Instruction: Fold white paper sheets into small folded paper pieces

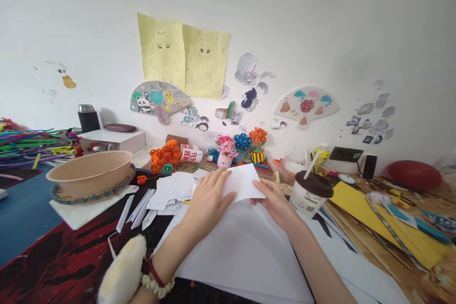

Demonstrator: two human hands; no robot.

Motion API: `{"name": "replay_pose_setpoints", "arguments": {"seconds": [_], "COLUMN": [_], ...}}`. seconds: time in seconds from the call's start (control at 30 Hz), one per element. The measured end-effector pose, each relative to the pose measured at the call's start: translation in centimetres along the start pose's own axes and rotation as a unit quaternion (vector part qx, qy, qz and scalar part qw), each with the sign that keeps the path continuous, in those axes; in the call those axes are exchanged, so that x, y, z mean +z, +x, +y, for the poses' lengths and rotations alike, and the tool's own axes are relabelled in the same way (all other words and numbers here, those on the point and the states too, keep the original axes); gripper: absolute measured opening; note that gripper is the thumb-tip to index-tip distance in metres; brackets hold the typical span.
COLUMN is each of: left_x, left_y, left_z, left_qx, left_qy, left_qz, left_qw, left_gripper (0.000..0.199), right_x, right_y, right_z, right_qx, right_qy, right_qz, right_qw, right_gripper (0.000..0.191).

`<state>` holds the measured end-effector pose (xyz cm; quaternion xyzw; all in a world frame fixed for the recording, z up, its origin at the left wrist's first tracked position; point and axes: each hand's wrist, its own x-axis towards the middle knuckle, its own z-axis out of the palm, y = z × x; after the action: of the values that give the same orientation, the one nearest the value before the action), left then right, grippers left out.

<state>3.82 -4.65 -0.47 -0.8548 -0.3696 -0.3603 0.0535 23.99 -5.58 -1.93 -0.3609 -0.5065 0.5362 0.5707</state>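
The right grip (276, 203) pinches a white paper (242, 183) at its right corner; the left grip (207, 199) lies over the paper's left side, and from here I can't tell whether it clamps. Large white sheets (245, 251) spread beneath both, paper strips (142, 208) lie left of the left grip, and a lidded cup (308, 195) stands just right of the right.

**Left hand (210, 198) and right hand (276, 203) are sitting close together!**

Here the left forearm (173, 247) is slanting in from below; the left hand is showing its back, left fingers (215, 178) lying together and pointing forward, left thumb (229, 197) standing apart. Opposite, the right forearm (317, 259) is angling inward, and it's a pinch: right thumb (262, 189) is pressing on top, right fingers (259, 202) are curling underneath.
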Motion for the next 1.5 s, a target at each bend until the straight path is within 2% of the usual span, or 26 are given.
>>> {"name": "replay_pose_setpoints", "arguments": {"seconds": [0.1,0.33,0.6,0.87,1.1,1.23,1.37,1.5], "left_x": [0.5,0.0,-1.0,-0.2,0.5,0.2,-0.1,0.2], "left_y": [-0.4,-0.1,0.3,0.1,-0.3,-0.2,-0.1,-0.3], "left_z": [1.5,2.0,2.3,1.9,1.7,1.8,2.0,1.9], "left_qx": [0.016,-0.066,-0.054,-0.039,-0.022,-0.035,-0.038,-0.045], "left_qy": [-0.058,-0.214,-0.317,-0.306,-0.25,-0.246,-0.263,-0.233], "left_qz": [-0.042,-0.07,-0.084,-0.047,-0.026,-0.03,-0.052,-0.046], "left_qw": [0.997,0.972,0.943,0.95,0.968,0.968,0.963,0.97], "left_gripper": [0.044,0.031,0.035,0.03,0.029,0.03,0.031,0.029], "right_x": [0.2,1.0,1.6,1.8,2.1,2.1,2.0,2.0], "right_y": [-0.1,-0.4,-0.3,-0.7,-0.7,-0.9,-0.9,-0.8], "right_z": [-0.1,-0.1,0.6,0.3,0.3,0.0,-0.1,0.0], "right_qx": [-0.021,-0.036,-0.061,-0.054,-0.044,-0.058,-0.062,-0.059], "right_qy": [0.012,-0.01,-0.021,-0.038,-0.05,-0.052,-0.074,-0.09], "right_qz": [-0.029,-0.119,-0.103,-0.113,-0.108,-0.121,-0.104,-0.111], "right_qw": [0.999,0.992,0.993,0.991,0.992,0.99,0.99,0.988], "right_gripper": [0.03,0.038,0.027,0.037,0.05,0.044,0.033,0.044]}}
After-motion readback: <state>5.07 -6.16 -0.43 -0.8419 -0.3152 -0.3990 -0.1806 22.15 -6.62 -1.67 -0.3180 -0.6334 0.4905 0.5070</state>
